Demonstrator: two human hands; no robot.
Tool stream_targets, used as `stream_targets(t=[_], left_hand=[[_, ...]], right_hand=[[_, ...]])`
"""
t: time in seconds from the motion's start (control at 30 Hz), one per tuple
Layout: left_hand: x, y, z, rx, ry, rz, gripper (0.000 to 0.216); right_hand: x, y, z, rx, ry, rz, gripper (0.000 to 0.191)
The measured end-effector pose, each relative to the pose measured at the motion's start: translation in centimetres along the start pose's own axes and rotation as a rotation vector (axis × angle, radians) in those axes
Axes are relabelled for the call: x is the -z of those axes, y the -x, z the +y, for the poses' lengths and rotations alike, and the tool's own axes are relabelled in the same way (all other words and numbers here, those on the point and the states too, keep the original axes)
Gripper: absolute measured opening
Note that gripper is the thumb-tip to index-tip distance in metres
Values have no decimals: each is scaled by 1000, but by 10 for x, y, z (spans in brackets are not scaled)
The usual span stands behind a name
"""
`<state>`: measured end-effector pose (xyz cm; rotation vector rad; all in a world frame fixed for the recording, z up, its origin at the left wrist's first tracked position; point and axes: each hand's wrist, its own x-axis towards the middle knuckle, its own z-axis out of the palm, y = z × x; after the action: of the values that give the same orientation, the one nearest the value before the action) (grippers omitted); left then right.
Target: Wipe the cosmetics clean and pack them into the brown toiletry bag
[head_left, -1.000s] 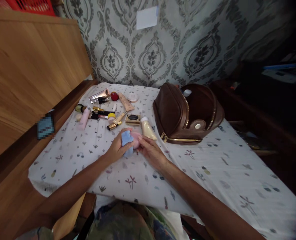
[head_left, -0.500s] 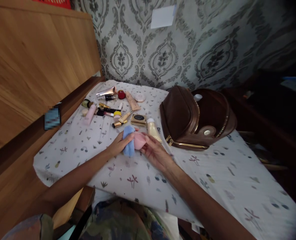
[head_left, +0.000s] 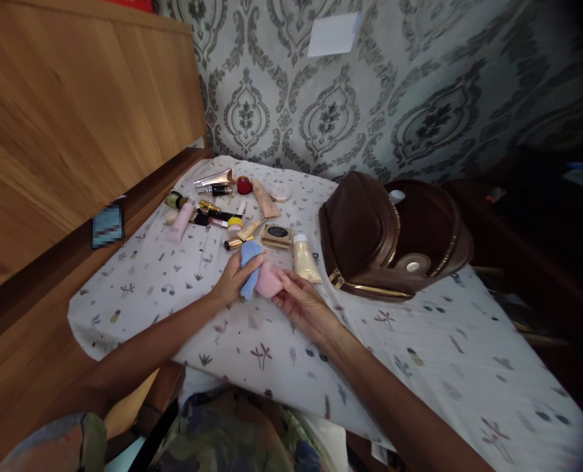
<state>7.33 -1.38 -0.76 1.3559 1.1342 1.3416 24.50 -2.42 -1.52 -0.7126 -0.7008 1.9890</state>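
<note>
My left hand (head_left: 232,280) is closed on a small blue cloth (head_left: 249,262) and presses it against a round pink item (head_left: 270,280). My right hand (head_left: 303,303) grips that pink item from the right side, fingers curled round it. Both hands hover just above the patterned white sheet (head_left: 419,354), in front of a spread of cosmetics. A pale yellow tube (head_left: 305,258) lies just behind my right hand, and a small square compact (head_left: 276,235) lies behind the cloth.
Several cosmetics lie at the back left: a pink bottle (head_left: 181,221), a red pot (head_left: 244,185), a beige tube (head_left: 265,198), gold lipsticks (head_left: 237,242). An open brown bag (head_left: 394,236) sits to the right. A wooden headboard (head_left: 75,131) rises on the left, patterned wall behind.
Both hands have kept the cloth and the pink item; the cloth has shifted over the item's left side. The view has shifted, so everything sits slightly further right in the picture.
</note>
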Motion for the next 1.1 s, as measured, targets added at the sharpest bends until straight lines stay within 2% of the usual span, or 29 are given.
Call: stream_targets(t=[0.13, 0.2, 0.37, 0.47, 0.53, 0.63, 0.8, 0.87, 0.97, 1.1], left_hand=[[0, 0, 0, -3, -21, -5, 48], [0, 2, -2, 10, -54, -45, 50], [-2, 5, -2, 51, -94, -164, 56], [-1, 4, 1, 45, -77, -147, 58], [0, 3, 3, 52, -52, -111, 56], [2, 1, 4, 97, 13, -76, 53], [5, -1, 0, 181, 116, -142, 56], [5, 0, -1, 151, 88, -157, 57], [6, 1, -2, 55, -11, -103, 53], [8, 0, -2, 12, -74, -92, 40]], right_hand=[[-1, 2, -1, 50, 109, -38, 43], [-2, 3, -1, 91, 212, -48, 48], [-2, 3, 3, 203, 452, 61, 68], [-1, 3, 4, 248, 520, 74, 63], [-1, 5, 3, 229, 524, 18, 57], [0, 7, -1, 190, 510, -53, 59], [3, 9, -5, 202, 501, -63, 61], [3, 9, -5, 203, 508, -93, 57], [1, 10, -7, 164, 485, -149, 52], [-1, 12, -12, 139, 371, -120, 42]])
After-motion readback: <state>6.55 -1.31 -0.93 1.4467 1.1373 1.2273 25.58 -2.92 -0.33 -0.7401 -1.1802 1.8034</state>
